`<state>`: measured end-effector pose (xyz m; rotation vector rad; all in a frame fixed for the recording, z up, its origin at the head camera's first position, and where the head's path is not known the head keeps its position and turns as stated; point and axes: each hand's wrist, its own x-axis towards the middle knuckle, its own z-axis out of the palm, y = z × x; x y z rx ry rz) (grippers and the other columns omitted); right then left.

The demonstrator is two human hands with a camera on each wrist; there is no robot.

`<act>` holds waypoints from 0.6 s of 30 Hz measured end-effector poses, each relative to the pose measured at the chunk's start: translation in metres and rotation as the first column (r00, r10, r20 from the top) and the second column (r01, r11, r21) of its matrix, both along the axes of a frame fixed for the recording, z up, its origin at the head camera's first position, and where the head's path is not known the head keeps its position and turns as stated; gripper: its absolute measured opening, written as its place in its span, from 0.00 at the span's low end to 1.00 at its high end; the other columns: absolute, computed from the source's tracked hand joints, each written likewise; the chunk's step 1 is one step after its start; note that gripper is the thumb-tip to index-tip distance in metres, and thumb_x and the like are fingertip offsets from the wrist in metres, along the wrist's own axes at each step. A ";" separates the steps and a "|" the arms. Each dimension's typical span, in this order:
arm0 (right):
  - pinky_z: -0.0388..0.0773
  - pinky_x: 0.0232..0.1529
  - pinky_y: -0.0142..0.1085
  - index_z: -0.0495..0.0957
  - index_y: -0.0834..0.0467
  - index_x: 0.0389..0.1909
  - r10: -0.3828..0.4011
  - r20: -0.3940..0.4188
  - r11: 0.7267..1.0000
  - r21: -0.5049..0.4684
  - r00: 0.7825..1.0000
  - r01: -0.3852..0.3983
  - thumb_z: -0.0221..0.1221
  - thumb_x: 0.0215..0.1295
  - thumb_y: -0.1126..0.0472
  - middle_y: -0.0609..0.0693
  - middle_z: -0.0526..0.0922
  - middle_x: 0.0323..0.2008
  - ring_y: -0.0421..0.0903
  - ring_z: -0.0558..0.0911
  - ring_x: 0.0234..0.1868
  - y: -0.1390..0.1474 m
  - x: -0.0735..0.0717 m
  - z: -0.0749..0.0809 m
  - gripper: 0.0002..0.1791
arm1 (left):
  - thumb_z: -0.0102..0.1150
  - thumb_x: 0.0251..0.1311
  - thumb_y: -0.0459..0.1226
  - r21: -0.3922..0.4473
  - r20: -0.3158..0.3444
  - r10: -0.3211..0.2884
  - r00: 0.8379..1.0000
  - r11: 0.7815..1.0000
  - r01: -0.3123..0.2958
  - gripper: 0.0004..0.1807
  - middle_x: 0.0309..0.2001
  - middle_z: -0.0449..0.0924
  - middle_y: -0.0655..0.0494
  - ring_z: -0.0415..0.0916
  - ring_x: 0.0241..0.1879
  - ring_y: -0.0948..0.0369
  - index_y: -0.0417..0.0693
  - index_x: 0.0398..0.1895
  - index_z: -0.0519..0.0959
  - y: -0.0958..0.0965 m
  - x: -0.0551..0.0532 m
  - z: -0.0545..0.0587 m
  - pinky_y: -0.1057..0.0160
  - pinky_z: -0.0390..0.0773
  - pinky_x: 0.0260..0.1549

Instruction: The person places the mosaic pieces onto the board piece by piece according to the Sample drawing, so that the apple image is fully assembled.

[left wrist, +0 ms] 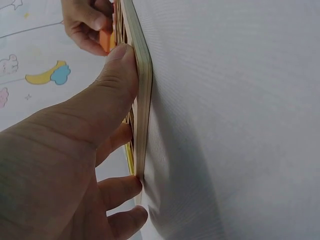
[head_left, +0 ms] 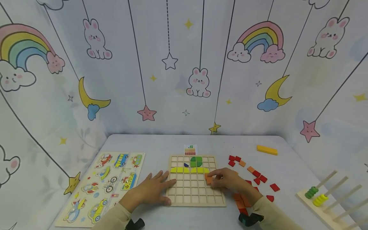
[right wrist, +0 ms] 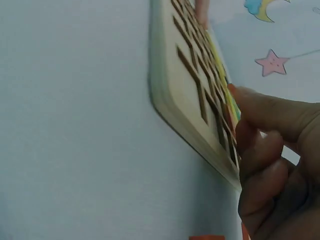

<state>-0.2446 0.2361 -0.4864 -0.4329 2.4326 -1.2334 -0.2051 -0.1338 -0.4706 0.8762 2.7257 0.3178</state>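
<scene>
A wooden grid board (head_left: 195, 201) lies in the middle of the table, with a yellow row of tiles (head_left: 180, 170), a green round shape (head_left: 196, 161) and a small dark blue piece (head_left: 186, 165) in its upper part. My left hand (head_left: 152, 190) rests at the board's left edge, fingers spread; in the left wrist view the thumb (left wrist: 112, 75) touches the rim. Over the right side of the grid, below the yellow row, my right hand (head_left: 228, 181) pinches an orange square tile (head_left: 209, 181). In the right wrist view its fingers (right wrist: 265, 145) mostly hide the tile.
Red tiles (head_left: 274, 187) and orange tiles (head_left: 242, 163) lie scattered right of the board. A small pattern card (head_left: 190, 149) is behind it, a yellow bar (head_left: 267, 150) at the back right. A vehicle puzzle (head_left: 115, 174) lies left, a bead-peg stand (head_left: 325, 204) at right.
</scene>
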 end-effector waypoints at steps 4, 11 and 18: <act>0.69 0.26 0.30 0.86 0.46 0.54 0.019 -0.106 0.997 0.072 0.994 -0.011 0.72 0.61 0.54 0.46 0.78 0.30 0.44 0.74 0.33 -0.006 0.006 -0.002 0.19 | 0.62 0.54 0.68 0.000 -0.011 -0.006 1.000 1.000 0.006 0.46 0.79 0.56 0.44 0.53 0.77 0.39 0.68 0.77 0.66 -0.001 0.000 0.001 0.27 0.55 0.69; 0.66 0.23 0.29 0.86 0.44 0.55 0.026 -0.149 0.993 0.119 0.989 -0.008 0.72 0.60 0.54 0.43 0.77 0.27 0.42 0.74 0.29 -0.006 0.011 -0.002 0.21 | 0.63 0.53 0.68 0.004 -0.014 -0.004 1.000 1.000 0.005 0.46 0.79 0.57 0.44 0.54 0.77 0.40 0.68 0.76 0.66 -0.001 0.000 0.002 0.27 0.55 0.68; 0.69 0.26 0.30 0.87 0.45 0.52 0.036 -0.167 0.994 0.112 0.985 -0.017 0.73 0.60 0.54 0.42 0.78 0.28 0.42 0.74 0.31 -0.006 0.013 -0.001 0.18 | 0.63 0.54 0.68 -0.003 -0.014 -0.006 1.000 1.000 0.006 0.46 0.79 0.56 0.44 0.54 0.77 0.40 0.68 0.76 0.66 0.000 0.000 0.003 0.27 0.56 0.68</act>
